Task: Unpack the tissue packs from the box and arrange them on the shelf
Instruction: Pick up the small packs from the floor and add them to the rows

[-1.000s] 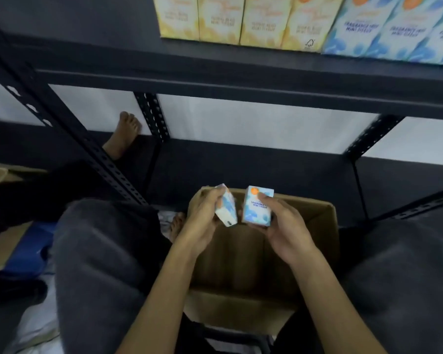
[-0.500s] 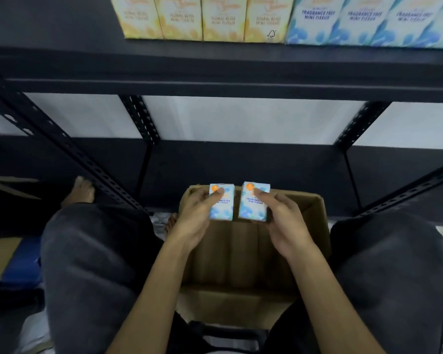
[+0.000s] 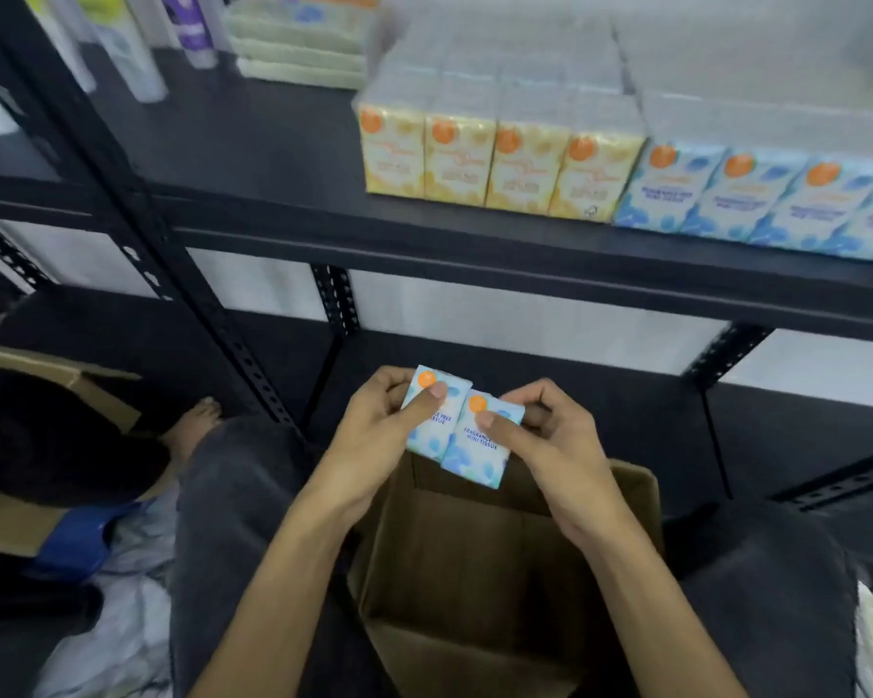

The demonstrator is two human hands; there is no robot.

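My left hand (image 3: 374, 430) grips a blue tissue pack (image 3: 437, 425) with its thumb across the front. Right beside it, my right hand (image 3: 550, 445) grips a second blue tissue pack (image 3: 480, 458), which partly overlaps the first. Both packs are held upright above the far edge of the open cardboard box (image 3: 475, 596) that sits between my knees. On the black shelf (image 3: 283, 158) above stand yellow tissue packs (image 3: 495, 163) and, to their right, blue tissue packs (image 3: 757, 199) in rows. I see only bare cardboard inside the box.
Bottles (image 3: 137, 52) and a stack of flat packs (image 3: 303, 47) stand at the back left of the shelf. A black slotted upright (image 3: 172, 294) runs diagonally on the left. Another cardboard box (image 3: 46, 395) and a person's bare foot (image 3: 192, 425) lie at the left.
The view has tilted up, showing the shelf top. Both hands have brought the two packs closer together and higher, so they now overlap.
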